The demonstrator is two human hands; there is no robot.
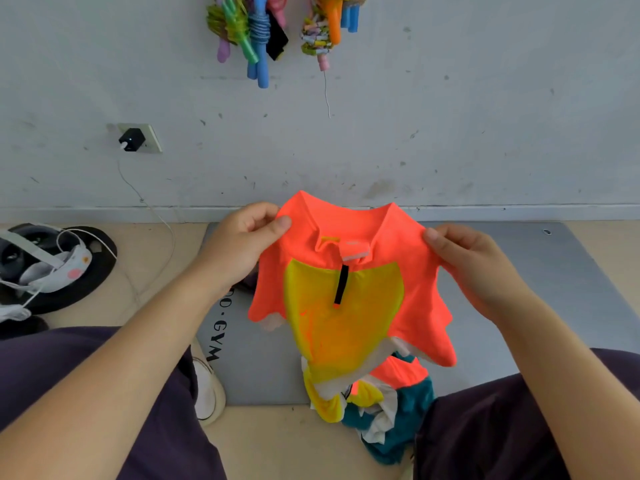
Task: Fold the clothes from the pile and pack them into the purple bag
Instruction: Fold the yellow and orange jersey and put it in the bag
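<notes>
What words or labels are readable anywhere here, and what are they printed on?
"GYM", after a dot and partly hidden letters: printed on the grey mat.
Small tag at the collar of the orange shirt: too blurred to read.
Nothing else carries readable text.

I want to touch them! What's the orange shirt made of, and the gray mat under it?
The orange shirt, held up by the left hand and right hand, looks like thin, stretchy sports fabric: very bright, smooth, drooping in soft points. Probably synthetic, but I can't be sure. The gray mat looks like matte foam or rubber: flat, dull, with printed letters ending in GYM.
</notes>
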